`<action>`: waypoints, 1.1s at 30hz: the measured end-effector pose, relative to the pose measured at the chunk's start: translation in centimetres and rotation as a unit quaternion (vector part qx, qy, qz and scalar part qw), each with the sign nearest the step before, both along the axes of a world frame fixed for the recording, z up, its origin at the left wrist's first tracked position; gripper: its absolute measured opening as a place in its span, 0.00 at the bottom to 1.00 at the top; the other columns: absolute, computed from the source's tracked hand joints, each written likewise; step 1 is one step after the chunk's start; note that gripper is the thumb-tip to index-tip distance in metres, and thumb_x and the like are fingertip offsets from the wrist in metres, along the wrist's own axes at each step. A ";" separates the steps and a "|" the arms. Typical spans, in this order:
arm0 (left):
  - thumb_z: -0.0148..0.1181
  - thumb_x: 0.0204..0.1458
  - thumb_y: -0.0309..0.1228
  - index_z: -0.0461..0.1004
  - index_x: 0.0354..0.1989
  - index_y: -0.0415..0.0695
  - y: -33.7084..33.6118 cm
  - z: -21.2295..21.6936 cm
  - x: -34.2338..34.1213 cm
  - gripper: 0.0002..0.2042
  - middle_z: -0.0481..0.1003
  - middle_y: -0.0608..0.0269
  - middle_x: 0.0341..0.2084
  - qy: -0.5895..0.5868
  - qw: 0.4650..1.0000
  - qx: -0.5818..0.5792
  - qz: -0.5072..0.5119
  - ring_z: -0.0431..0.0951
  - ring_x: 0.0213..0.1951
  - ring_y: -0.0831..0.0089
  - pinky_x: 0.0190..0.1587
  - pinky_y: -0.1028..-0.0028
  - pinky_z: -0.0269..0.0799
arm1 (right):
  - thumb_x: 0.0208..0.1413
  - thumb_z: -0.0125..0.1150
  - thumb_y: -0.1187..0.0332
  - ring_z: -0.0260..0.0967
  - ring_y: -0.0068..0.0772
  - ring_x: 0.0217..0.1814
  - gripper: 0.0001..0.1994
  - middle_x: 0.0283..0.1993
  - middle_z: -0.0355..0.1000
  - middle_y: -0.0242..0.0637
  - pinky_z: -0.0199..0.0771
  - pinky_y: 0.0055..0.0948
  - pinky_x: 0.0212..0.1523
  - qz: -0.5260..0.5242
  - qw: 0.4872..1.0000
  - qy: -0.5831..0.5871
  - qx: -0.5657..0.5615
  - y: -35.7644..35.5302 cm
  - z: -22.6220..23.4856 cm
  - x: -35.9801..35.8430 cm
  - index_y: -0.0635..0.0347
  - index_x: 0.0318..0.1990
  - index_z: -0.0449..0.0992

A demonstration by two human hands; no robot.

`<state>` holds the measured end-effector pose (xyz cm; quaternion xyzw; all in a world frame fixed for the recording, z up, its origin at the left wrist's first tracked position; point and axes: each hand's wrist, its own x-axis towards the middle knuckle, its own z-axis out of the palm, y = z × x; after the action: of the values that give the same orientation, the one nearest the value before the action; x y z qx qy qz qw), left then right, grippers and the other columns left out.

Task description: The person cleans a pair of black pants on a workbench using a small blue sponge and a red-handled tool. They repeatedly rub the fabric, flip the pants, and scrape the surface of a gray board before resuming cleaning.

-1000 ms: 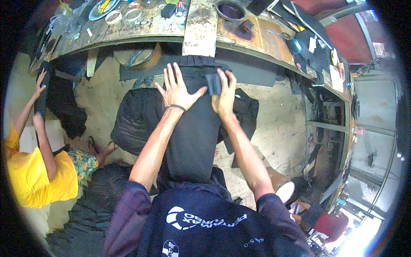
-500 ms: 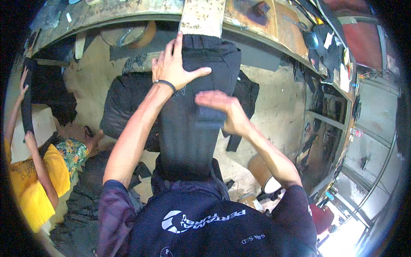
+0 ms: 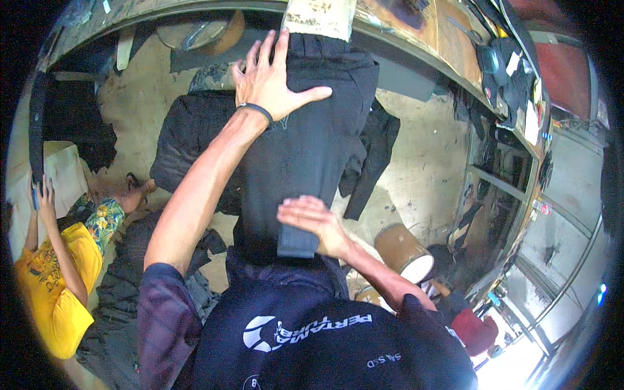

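Note:
A pair of black trousers (image 3: 286, 156) lies stretched over a narrow board (image 3: 320, 18) pointing away from me, gathered waistband at the far end. My left hand (image 3: 270, 88) presses flat on the upper part of it, fingers spread and thumb out to the right, holding nothing. Lower down, close to my body, my right hand (image 3: 312, 221) is wrapped over a dark blue-grey rectangular block (image 3: 296, 242) resting on the cloth. The fingers reach across the block's top, and what kind of block it is cannot be made out. Loose threads show near my left wrist.
A workbench (image 3: 416, 49) runs along the far side and curves right, with dark cloths on it. At left, a person in a yellow shirt (image 3: 65, 273) works on dark fabric. Dark garments (image 3: 130, 305) are heaped at lower left. A brown cylindrical container (image 3: 396, 250) stands at right.
My right hand and the block have moved down the trousers toward my body. The left hand stays spread on the upper part. The person at left has lowered their hands.

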<state>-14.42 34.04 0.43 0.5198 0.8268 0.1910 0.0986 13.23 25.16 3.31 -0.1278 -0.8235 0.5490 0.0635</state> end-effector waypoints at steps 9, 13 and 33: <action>0.62 0.32 0.86 0.47 0.84 0.50 -2.1 -0.5 0.4 0.73 0.46 0.52 0.84 0.060 0.998 0.013 0.008 0.42 0.83 0.49 0.76 0.24 0.35 | 0.38 0.68 0.73 0.64 0.43 0.81 0.37 0.72 0.75 0.39 0.56 0.51 0.82 0.001 1.000 -0.008 0.018 -4.5 -0.2 1.3 0.53 0.65 0.82; 0.61 0.33 0.87 0.46 0.85 0.51 -1.3 -1.4 0.1 0.73 0.44 0.53 0.84 0.043 0.999 0.032 -0.004 0.39 0.84 0.48 0.76 0.22 0.31 | 0.45 0.71 0.68 0.71 0.45 0.76 0.32 0.70 0.77 0.40 0.62 0.48 0.79 0.064 0.997 -0.009 -0.031 -2.6 -0.1 -0.3 0.54 0.64 0.82; 0.42 0.60 0.76 0.55 0.82 0.46 6.0 1.3 4.3 0.52 0.45 0.44 0.83 0.059 0.975 0.040 -0.209 0.40 0.83 0.47 0.79 0.29 0.30 | 0.43 0.77 0.63 0.66 0.44 0.80 0.37 0.72 0.74 0.44 0.58 0.53 0.81 -0.075 0.994 -0.023 0.081 -1.5 1.0 -0.3 0.57 0.67 0.80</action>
<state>-10.11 40.00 1.72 0.6949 0.6960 0.1683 0.0665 12.91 23.65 4.35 -0.1961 -0.8545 0.4714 0.0951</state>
